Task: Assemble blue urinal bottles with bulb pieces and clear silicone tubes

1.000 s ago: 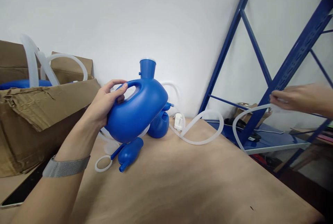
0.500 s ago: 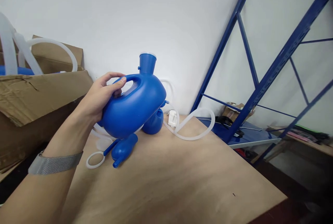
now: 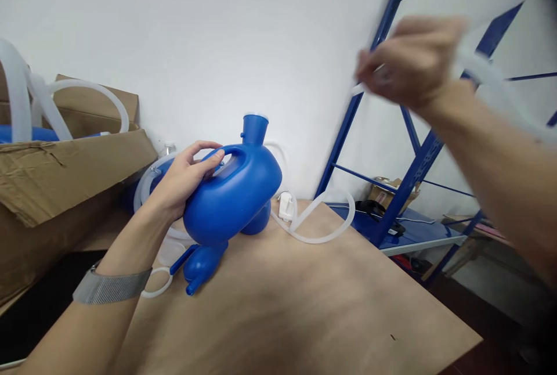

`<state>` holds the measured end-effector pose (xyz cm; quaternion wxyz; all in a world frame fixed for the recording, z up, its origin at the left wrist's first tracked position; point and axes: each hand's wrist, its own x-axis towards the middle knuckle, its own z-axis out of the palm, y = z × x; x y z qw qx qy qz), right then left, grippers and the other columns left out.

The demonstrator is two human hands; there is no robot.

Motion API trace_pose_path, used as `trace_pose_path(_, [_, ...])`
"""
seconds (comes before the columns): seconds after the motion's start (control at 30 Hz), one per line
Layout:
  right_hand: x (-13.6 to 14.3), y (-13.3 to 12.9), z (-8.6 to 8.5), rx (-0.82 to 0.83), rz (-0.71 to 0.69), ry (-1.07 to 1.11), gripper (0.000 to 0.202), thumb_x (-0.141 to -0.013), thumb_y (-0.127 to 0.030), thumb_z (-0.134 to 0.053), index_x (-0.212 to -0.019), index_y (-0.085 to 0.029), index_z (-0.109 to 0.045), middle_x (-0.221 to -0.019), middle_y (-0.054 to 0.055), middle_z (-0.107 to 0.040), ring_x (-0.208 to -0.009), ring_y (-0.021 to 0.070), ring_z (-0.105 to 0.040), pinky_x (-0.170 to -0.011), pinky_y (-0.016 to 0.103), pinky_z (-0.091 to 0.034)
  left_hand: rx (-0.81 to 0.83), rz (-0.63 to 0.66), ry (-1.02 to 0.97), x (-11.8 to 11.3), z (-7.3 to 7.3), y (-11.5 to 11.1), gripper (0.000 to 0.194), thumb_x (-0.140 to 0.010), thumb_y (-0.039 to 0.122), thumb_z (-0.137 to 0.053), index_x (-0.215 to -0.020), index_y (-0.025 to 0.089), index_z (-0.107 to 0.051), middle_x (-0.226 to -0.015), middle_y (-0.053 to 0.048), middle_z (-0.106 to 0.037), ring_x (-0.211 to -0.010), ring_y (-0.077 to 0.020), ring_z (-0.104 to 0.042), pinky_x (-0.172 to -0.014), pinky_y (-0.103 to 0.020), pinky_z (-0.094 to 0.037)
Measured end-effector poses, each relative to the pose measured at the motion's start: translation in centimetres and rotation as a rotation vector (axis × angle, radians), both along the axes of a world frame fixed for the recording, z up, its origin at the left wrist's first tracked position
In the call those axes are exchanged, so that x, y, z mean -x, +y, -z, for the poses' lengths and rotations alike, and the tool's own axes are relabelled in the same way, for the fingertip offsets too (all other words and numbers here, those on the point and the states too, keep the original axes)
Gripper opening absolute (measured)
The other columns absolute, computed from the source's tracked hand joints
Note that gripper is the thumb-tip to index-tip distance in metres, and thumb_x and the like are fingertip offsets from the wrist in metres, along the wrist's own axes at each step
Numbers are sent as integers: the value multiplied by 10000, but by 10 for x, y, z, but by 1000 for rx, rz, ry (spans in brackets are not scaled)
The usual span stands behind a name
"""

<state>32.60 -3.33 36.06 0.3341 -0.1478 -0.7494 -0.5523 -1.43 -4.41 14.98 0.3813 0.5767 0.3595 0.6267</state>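
Note:
My left hand (image 3: 195,175) is wrapped round the handle of a blue plastic urinal bottle (image 3: 237,198), which is tilted above the table, its open neck pointing up. At the upper right is my right hand (image 3: 413,58), raised and smeared by motion. Its fingers are closed on a translucent hose (image 3: 483,70), part of which trails behind the wrist, with a pale end jutting out by the fingers. Beneath the bottle a blue bulb-shaped piece with a spout (image 3: 202,267) lies on the table, beside a white ring (image 3: 159,283). Another blue container (image 3: 257,221) stands partly hidden behind the bottle.
An open cardboard box (image 3: 87,172) with thick translucent hoses stands on the left. More tubing (image 3: 322,240) and a small white plastic part (image 3: 286,206) lie at the back of the brown table (image 3: 326,305). A blue metal rack (image 3: 394,212) rises on the right.
My right hand has come into view at the upper right with the hose. In the picture, my left hand and the bottle sit slightly lower and further right; the view has also shifted.

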Motion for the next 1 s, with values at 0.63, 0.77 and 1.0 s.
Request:
trace_pose_path(0.63, [125, 57, 198, -71, -528, -674, 398, -944, -67, -587, -635, -223, -391, -513, -77, -317, -537, 120, -391, -506, 257, -342, 131, -205, 84, 10, 13, 27, 661, -606, 643, -841, -1138, 275, -703, -701, 23, -586, -652, -165, -524, -533, -227, -431])
trace_pose_path(0.77, [150, 48, 206, -100, -703, -697, 418, -899, -46, -608, -620, -230, -356, -508, -80, -289, -523, 118, -369, -480, 249, -323, 133, -199, 68, 16, 13, 28, 598, -644, 623, -835, -1113, 278, -699, -663, 45, -535, -624, -136, -461, -528, -205, -369])
trace_pose_path(1.0, [140, 58, 225, -34, -705, -689, 400, -878, -100, -647, -606, -230, -385, -530, -66, -308, -537, 127, -366, -477, 260, -333, 131, -196, 64, 16, 12, 25, 529, -694, 576, -827, -1103, 265, -701, -652, 38, -536, -647, -140, -468, -562, -209, -376])
